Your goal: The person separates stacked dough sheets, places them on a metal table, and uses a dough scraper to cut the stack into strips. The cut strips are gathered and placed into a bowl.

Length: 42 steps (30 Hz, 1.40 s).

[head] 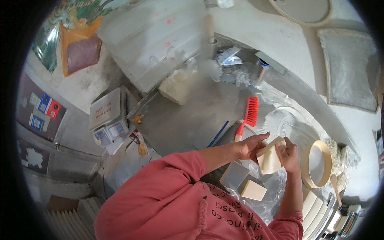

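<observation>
Both hands are raised over the floury work surface at the right of the head view. My right hand [288,154] grips a folded, pale cream sheet [270,157], perhaps dough, with the thumb on its face. At the sheet's left edge is my left hand [253,147], its thumb lifted clear; its other fingers are partly hidden behind the sheet, so its hold is unclear. Below the hands lie a pale rectangular block or stack [253,190] and a grey-topped box [236,175]. A round wooden-rimmed sieve [305,168] stands tilted to the right of my right hand.
A red-bristled brush [251,112] and a blue stick [218,133] lie beyond my left forearm. White powder [279,120] is heaped along the far side. Plastic bags [240,75] and a clear jar [260,72] stand at the back. A wooden-handled tool [336,189] lies right of the sieve.
</observation>
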Available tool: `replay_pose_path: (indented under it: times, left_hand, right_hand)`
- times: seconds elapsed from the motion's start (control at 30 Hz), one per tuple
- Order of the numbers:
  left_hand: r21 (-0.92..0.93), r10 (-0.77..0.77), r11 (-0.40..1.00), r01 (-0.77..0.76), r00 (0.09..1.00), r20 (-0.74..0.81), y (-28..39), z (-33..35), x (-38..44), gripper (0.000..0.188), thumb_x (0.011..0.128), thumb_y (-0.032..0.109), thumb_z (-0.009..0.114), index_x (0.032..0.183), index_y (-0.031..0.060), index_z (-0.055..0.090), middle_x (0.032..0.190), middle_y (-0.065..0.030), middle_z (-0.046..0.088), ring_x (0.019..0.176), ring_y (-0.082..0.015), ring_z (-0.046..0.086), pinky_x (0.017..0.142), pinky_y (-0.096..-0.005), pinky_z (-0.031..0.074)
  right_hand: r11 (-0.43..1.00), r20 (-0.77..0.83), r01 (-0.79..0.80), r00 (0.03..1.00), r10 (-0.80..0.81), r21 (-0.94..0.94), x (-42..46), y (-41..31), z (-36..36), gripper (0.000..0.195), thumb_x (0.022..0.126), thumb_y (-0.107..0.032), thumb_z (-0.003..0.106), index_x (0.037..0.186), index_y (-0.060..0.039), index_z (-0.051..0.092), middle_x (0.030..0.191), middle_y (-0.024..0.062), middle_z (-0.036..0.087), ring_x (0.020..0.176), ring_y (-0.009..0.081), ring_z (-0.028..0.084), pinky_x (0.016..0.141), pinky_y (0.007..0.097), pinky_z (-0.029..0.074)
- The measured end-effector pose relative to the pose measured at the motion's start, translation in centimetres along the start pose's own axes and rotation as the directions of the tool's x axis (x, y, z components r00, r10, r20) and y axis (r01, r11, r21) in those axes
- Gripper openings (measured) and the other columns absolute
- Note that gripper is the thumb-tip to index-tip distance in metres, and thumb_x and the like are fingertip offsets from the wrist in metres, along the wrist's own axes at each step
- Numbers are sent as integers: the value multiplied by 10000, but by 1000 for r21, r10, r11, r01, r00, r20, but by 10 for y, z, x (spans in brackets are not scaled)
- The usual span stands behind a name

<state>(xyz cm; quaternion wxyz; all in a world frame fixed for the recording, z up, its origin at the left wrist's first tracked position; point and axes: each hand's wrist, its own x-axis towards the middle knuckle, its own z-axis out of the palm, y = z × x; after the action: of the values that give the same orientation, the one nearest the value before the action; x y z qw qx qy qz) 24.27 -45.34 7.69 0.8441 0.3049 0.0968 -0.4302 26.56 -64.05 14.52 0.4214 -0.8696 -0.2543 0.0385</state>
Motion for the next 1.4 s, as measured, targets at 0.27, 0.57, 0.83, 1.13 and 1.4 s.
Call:
replay_pose_path:
  times: [0.27,0.57,0.83,1.13,1.4]
  left_hand:
    - [183,221,951,-251,961,167,33,-60,-112,537,905,399,553,1307,67,424,1162,-87,572,1049,-219,585,894,-404,490]
    - [590,471,724,-356,881,-45,151,-161,-266,433,854,199,626,1221,33,465,1075,-97,590,959,-225,599,793,-353,486]
    - [872,965,-214,441,-44,260,311,-265,-287,453,786,141,639,1185,-6,484,1094,-243,534,1030,-373,526,924,-441,416]
    - [942,947,317,-114,93,-307,362,-330,-257,112,779,139,634,788,38,585,571,-26,488,490,-148,466,494,-294,371]
    - [656,778,621,-430,230,-585,374,-286,-265,156,870,223,625,802,86,592,531,94,316,431,-35,246,418,-224,204]
  right_hand:
    - [990,228,-60,970,88,-129,78,-108,84,254,871,-255,599,795,-18,550,709,130,569,592,220,491,559,333,428]
    - [921,557,-322,816,154,217,196,-213,196,244,850,-195,641,1010,-15,598,945,74,613,860,130,564,710,292,447]
    - [899,230,332,934,-272,-287,317,-273,230,202,840,-189,631,921,-17,562,874,142,614,768,313,583,687,383,453]
    - [855,64,-166,986,155,492,401,-206,337,308,851,-262,622,1014,-4,581,815,157,642,729,213,615,694,330,481]
    - [999,315,37,948,-48,40,418,-174,383,345,824,-317,624,941,-10,523,861,259,622,854,436,596,737,491,459]
